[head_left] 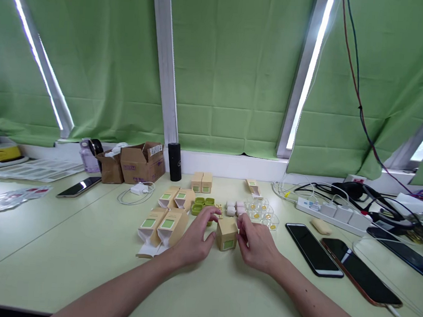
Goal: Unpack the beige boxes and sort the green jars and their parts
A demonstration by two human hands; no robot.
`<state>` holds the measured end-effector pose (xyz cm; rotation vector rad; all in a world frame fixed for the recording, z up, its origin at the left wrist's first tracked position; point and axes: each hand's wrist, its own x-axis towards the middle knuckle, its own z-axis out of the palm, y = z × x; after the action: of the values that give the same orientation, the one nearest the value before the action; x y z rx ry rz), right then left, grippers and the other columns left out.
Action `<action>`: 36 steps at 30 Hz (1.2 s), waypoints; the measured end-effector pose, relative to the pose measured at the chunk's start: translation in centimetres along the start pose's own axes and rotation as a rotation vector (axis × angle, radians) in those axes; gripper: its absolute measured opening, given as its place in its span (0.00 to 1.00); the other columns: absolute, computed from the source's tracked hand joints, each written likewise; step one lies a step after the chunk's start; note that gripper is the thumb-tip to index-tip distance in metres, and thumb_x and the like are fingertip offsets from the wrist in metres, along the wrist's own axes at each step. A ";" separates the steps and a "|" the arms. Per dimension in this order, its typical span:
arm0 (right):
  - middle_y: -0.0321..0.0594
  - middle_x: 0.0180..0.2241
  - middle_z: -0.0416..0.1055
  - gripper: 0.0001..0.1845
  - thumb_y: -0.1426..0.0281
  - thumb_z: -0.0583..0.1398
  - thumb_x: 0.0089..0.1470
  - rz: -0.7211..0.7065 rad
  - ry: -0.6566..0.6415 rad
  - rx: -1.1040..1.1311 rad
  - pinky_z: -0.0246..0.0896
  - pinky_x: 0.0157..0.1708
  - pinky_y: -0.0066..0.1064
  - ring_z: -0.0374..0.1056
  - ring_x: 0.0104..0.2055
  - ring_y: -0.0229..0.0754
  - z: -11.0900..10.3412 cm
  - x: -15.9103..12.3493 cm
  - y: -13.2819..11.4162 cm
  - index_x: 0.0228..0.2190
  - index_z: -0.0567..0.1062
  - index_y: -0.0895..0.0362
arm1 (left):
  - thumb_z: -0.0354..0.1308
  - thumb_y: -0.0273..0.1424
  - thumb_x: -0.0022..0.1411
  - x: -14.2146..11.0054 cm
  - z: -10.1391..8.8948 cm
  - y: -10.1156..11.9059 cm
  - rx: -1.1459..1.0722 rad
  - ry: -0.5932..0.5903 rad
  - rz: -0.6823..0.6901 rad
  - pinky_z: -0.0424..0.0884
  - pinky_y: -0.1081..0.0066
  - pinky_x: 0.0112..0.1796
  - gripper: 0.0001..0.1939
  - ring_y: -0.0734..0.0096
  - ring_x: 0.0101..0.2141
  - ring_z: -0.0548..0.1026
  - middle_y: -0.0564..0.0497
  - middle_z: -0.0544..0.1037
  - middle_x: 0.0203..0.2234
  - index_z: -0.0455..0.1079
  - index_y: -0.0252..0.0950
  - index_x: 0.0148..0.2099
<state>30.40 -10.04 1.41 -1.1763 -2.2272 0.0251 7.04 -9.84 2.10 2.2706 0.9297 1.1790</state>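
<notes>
A small kraft cardboard box (227, 236) with a green-windowed front stands upright on the table between my hands. My right hand (258, 241) grips its right side with bent fingers and thumb. To its left, my left hand (198, 237) has thumb and fingers apart, curved toward the box; whether the fingertips touch it I cannot tell. Left of that hand lie several part-folded kraft boxes (168, 225) with open white flaps. Behind the hands are green square cups (198, 208), small pale pink and white pieces (231, 210), and clear plastic cups (264, 215) with yellow centres.
Two closed kraft boxes (201, 183) stand farther back, near a black cylinder (175, 162). Brown cartons (143, 163) and a white charger (139, 188) are at left. Phones (314, 249), a power strip (332, 215) and tangled cables occupy the right. Green curtains hang behind.
</notes>
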 end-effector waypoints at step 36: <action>0.43 0.43 0.71 0.15 0.76 0.52 0.58 0.130 0.224 0.090 0.65 0.33 0.35 0.72 0.42 0.47 0.5 0.3 -0.1 0.47 0.62 0.52 | 0.69 0.33 0.55 0.3 2.0 0.0 0.288 0.019 -0.228 0.67 0.52 0.50 0.21 0.52 0.49 0.68 0.45 0.73 0.47 0.68 0.39 0.50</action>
<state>29.95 -9.80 1.19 -1.2106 -1.9339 0.0441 8.79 -9.74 1.15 2.2913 1.4032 1.0236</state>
